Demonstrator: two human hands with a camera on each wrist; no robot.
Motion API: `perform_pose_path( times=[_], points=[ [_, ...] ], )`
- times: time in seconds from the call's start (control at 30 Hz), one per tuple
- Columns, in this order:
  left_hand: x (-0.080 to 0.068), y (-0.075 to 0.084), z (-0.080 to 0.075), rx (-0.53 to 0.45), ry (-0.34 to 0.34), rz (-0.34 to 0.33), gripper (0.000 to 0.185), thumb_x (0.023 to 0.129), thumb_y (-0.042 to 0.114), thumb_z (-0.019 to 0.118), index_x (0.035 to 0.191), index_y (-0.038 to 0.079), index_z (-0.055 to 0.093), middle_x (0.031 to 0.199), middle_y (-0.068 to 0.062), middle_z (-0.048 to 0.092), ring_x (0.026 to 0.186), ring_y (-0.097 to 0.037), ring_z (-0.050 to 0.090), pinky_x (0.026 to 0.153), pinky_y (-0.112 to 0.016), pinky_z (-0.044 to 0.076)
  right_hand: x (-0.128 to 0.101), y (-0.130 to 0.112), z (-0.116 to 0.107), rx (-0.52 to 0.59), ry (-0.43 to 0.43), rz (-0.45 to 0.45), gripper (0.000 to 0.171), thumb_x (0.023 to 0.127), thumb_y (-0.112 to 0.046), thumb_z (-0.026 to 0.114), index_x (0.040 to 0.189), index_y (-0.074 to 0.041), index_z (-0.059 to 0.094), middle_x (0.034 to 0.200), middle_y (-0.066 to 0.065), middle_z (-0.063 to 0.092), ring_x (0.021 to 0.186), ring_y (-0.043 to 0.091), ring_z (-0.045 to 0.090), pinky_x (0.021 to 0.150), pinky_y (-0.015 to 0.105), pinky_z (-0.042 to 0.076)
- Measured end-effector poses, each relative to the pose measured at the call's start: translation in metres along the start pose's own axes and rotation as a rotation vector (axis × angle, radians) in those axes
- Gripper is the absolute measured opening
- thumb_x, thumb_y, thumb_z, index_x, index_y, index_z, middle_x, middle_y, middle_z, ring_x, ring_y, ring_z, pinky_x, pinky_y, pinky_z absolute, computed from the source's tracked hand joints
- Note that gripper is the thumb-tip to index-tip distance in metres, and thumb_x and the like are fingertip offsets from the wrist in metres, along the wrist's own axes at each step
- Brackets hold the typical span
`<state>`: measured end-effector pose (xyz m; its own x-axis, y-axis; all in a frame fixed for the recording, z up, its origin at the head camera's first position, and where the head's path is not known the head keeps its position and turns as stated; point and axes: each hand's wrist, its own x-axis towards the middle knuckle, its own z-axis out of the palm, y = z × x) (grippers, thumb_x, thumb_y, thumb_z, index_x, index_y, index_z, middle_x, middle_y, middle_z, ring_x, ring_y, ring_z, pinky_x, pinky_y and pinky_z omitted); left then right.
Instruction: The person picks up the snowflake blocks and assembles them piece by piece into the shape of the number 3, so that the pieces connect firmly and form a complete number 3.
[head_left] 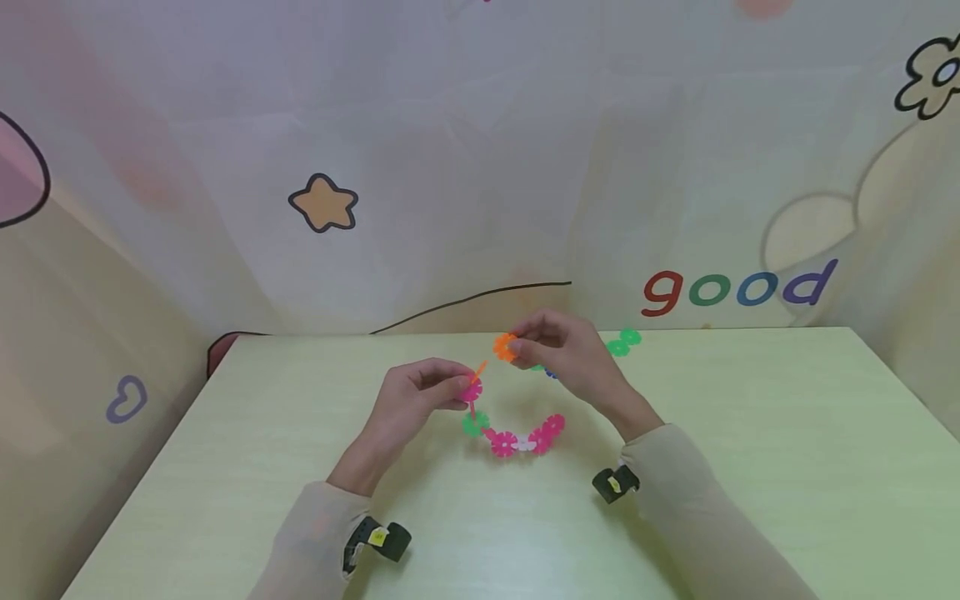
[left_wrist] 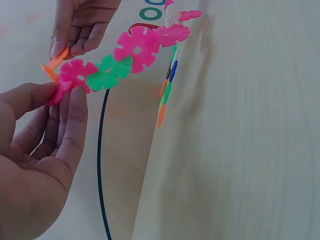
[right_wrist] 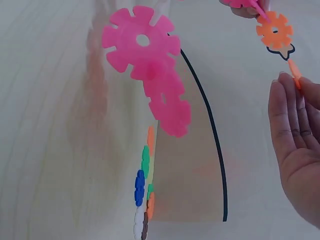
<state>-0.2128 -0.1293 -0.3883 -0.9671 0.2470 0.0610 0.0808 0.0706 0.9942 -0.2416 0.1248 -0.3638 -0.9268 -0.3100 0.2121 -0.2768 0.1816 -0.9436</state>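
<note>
Two hands are working over the middle of the pale green tabletop (head_left: 750, 467), nearer its far edge. Going from the left, the left hand (head_left: 408, 400) is pinching the pink end disc (left_wrist: 75, 76) of a snowflake-disc chain (head_left: 517, 433) between thumb and fingers, so its grip is pressed together on that disc. From that pinch the chain is sagging down and to the right in a shallow curve, green then pink discs, its free end lying toward the right hand; the long axis is running left to right, roughly parallel to the near edge. An orange disc (head_left: 480, 369) is slotted on above the pinch, tilting up and rightward. The right hand (head_left: 566, 350) is holding a loose orange disc (head_left: 506, 347) at its fingertips, just up and right of the left pinch, apart from it. Spare discs (head_left: 624, 342) are lying near the far edge behind that hand.
</note>
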Motion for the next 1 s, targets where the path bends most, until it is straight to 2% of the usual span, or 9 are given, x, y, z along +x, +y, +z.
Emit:
perform_pose_path(
  times=[0.27, 0.4, 0.5, 0.63, 0.83, 1.0],
  points=[
    [0.000, -0.001, 0.002, 0.005, -0.016, 0.016, 0.019, 0.102, 0.011, 0.074, 0.116, -0.001, 0.077, 0.108, -0.014, 0.077, 0.092, -0.027, 0.078, 0.092, -0.038, 0.062, -0.001, -0.002, 0.004, 0.010, -0.013, -0.062, 0.017, 0.099, -0.006, 0.075, 0.115, -0.001, 0.073, 0.101, 0.011, 0.077, 0.091, 0.033, 0.075, 0.087, 0.039, 0.063],
    [0.000, -0.001, 0.003, 0.029, -0.018, 0.014, 0.019, 0.102, 0.012, 0.074, 0.116, 0.000, 0.077, 0.108, -0.012, 0.077, 0.092, -0.027, 0.078, 0.093, -0.037, 0.062, -0.002, -0.001, 0.006, -0.001, -0.039, -0.075, 0.015, 0.100, -0.007, 0.075, 0.113, -0.003, 0.075, 0.101, 0.010, 0.077, 0.089, 0.032, 0.074, 0.087, 0.039, 0.063],
    [0.000, -0.001, 0.003, 0.044, -0.008, 0.012, 0.019, 0.102, 0.012, 0.074, 0.116, 0.000, 0.077, 0.108, -0.012, 0.077, 0.093, -0.027, 0.078, 0.094, -0.037, 0.061, -0.002, 0.000, 0.008, -0.009, -0.043, -0.074, 0.012, 0.100, -0.008, 0.075, 0.112, -0.004, 0.076, 0.101, 0.008, 0.077, 0.087, 0.028, 0.074, 0.088, 0.044, 0.062],
    [0.000, -0.001, 0.005, 0.091, 0.037, 0.021, 0.016, 0.101, 0.011, 0.075, 0.114, 0.003, 0.079, 0.105, -0.009, 0.077, 0.091, -0.026, 0.077, 0.091, -0.034, 0.062, -0.003, -0.001, 0.010, -0.022, -0.032, -0.072, 0.011, 0.099, -0.007, 0.075, 0.110, -0.004, 0.076, 0.100, 0.007, 0.078, 0.086, 0.026, 0.074, 0.090, 0.051, 0.061],
    [0.000, 0.001, 0.009, 0.165, 0.114, 0.062, 0.012, 0.098, 0.005, 0.076, 0.109, 0.002, 0.080, 0.094, -0.009, 0.077, 0.081, -0.024, 0.077, 0.082, -0.030, 0.063, -0.003, 0.001, 0.015, -0.016, -0.025, -0.070, 0.010, 0.099, -0.005, 0.075, 0.108, 0.000, 0.075, 0.101, 0.010, 0.078, 0.088, 0.029, 0.075, 0.089, 0.048, 0.062],
    [0.000, 0.002, 0.011, 0.190, 0.155, 0.065, 0.010, 0.097, 0.003, 0.077, 0.106, 0.001, 0.081, 0.091, -0.009, 0.077, 0.078, -0.024, 0.076, 0.082, -0.037, 0.064, -0.004, 0.004, 0.020, 0.018, -0.024, -0.061, 0.012, 0.099, -0.006, 0.076, 0.110, 0.000, 0.075, 0.103, 0.011, 0.078, 0.092, 0.035, 0.074, 0.091, 0.049, 0.062]
  ],
)
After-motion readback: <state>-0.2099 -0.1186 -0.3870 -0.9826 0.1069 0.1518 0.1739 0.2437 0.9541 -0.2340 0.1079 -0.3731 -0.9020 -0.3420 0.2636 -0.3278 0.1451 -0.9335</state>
